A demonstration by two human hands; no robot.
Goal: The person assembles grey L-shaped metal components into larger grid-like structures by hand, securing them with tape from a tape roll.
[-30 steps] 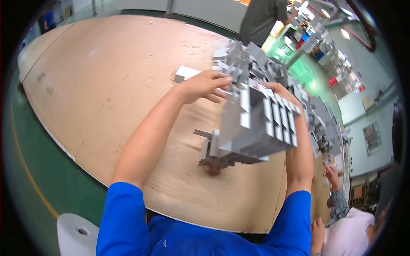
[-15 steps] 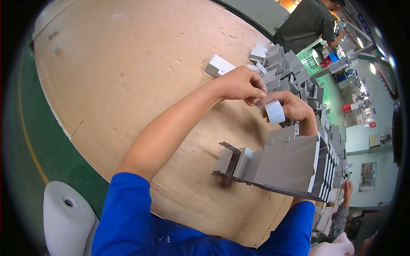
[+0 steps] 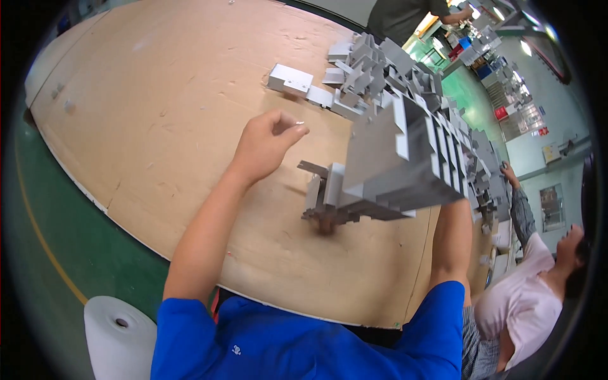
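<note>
My left hand [image 3: 269, 142] is raised over the table, thumb and forefinger pinched on a small, shiny clear bit of tape [image 3: 299, 123]. Nearest to it is a grey sheet-metal stack [image 3: 380, 152] of nested bent parts, with pale edges and dark gaps along its right side. A bracket-like end [image 3: 326, 190] juts from its lower left. Behind the stack, my right forearm [image 3: 451, 244] runs up out of sight, so my right hand and whatever it holds are hidden. The tape roll is not visible.
Many loose grey metal brackets [image 3: 373, 69] are heaped along the table's far right. A pale metal box-shaped part [image 3: 290, 79] lies left of them on the brown tabletop [image 3: 158, 126]. A white chair [image 3: 117, 335] stands lower left. One person [image 3: 522, 297] is at right, another [image 3: 405, 19] beyond the table.
My left hand has drawn left, away from my right hand and the white tape roll. My right hand and the roll have gone from sight behind the metal stack. The view has shifted.
</note>
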